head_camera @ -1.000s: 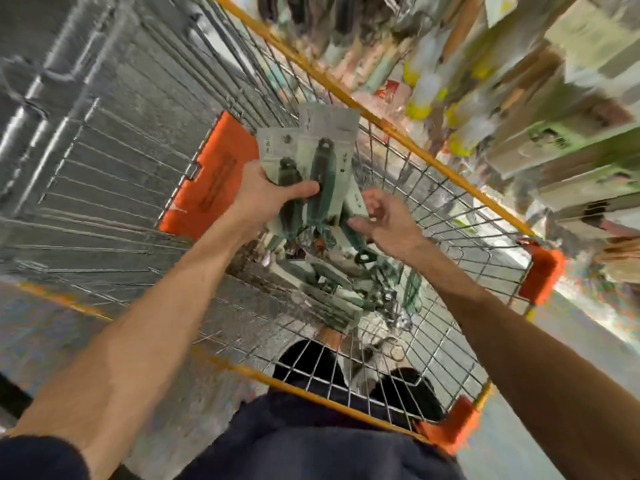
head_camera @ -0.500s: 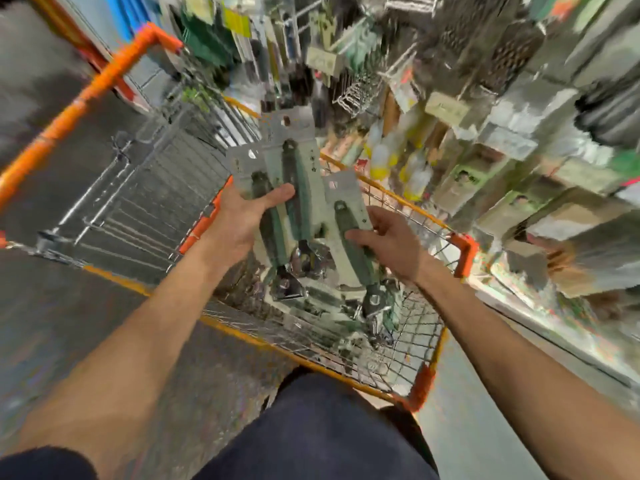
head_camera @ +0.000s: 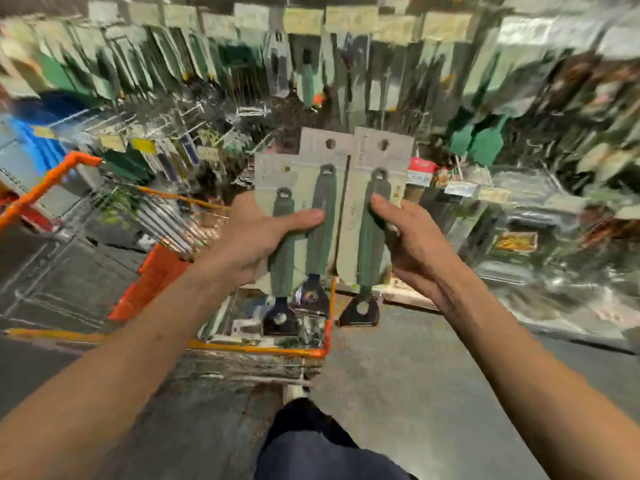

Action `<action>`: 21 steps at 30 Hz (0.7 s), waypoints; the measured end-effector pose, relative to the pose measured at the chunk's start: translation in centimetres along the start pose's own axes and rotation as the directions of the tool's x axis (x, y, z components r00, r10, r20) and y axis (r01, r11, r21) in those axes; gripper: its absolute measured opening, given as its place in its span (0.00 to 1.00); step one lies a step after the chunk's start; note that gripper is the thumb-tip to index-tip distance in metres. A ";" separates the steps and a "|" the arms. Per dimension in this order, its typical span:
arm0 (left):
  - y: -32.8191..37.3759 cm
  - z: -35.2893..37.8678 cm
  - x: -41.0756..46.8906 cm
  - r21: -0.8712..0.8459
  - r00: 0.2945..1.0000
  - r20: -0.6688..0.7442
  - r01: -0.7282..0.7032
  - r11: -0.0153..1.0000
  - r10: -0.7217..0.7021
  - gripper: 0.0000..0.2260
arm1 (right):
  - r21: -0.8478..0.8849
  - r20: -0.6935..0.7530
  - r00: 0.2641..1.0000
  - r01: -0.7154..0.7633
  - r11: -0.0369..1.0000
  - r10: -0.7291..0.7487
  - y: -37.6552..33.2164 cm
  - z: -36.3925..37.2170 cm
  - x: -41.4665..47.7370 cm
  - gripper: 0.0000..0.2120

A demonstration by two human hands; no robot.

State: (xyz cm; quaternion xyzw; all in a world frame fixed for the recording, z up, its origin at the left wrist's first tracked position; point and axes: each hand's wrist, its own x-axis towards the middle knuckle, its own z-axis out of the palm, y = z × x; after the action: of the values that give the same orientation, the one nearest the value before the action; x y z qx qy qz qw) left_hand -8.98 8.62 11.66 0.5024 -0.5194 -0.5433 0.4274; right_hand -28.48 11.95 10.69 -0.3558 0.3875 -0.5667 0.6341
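My left hand (head_camera: 258, 240) grips two overlapping carded scrapers (head_camera: 304, 188), each with a green handle and a dark blade on a pale backing card. Its thumb lies across their fronts. My right hand (head_camera: 410, 244) holds a third carded scraper (head_camera: 372, 216) of the same kind by its right edge, upright beside the other two. All three cards are raised in front of the store display. Below them stands an orange-framed wire shopping cart (head_camera: 242, 348) holding more packaged items.
Pegboard racks of hanging carded tools (head_camera: 311, 64) fill the wall ahead, blurred by motion. Lower shelves with boxes (head_camera: 512, 240) run along the right. Grey floor (head_camera: 398, 375) lies under me, and my dark trouser leg (head_camera: 311, 445) shows at the bottom.
Both hands have risen out of the cart with the scrapers, from over the basket to in front of the display. The right hand took one more scraper. My view has swung up toward the racks.
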 end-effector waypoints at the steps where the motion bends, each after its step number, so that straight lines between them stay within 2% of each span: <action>1: 0.6 1.9 -0.7 0.016 0.999 0.043 -0.016 1.000 0.015 0.17 | 0.005 -0.027 0.999 0.036 0.999 -0.036 -1.0 -0.7 -1.6 0.08; 7: 4.5 11.6 -2.9 0.031 0.959 0.250 -0.146 0.989 0.134 0.18 | -0.055 -0.206 0.954 0.213 0.976 -0.219 -6.9 -5.7 -9.3 0.10; 12: 6.8 19.0 -3.0 0.028 0.889 0.430 -0.188 0.982 0.158 0.14 | -0.149 -0.332 0.884 0.297 0.943 -0.330 -11.1 -11.0 -12.8 0.13; 15: 8.0 23.2 -2.2 0.029 0.873 0.450 -0.224 0.974 0.187 0.14 | -0.156 -0.394 0.850 0.314 0.937 -0.350 -13.3 -14.8 -14.0 0.17; 18: 8.9 27.6 -0.5 -0.014 0.868 0.450 -0.229 0.973 0.210 0.14 | -0.171 -0.426 0.829 0.320 0.932 -0.363 -15.7 -19.0 -14.2 0.11; 21: 9.5 32.8 1.7 -0.042 0.864 0.450 -0.232 0.972 0.225 0.15 | -0.205 -0.441 0.801 0.349 0.914 -0.405 -18.4 -23.3 -13.3 0.12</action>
State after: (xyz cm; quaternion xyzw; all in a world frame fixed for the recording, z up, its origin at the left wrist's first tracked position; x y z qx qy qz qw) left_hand -42.21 10.48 19.45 0.3001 -0.6638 -0.5872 0.3528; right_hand -58.26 22.98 17.88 -0.3115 0.4836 -0.7280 0.3730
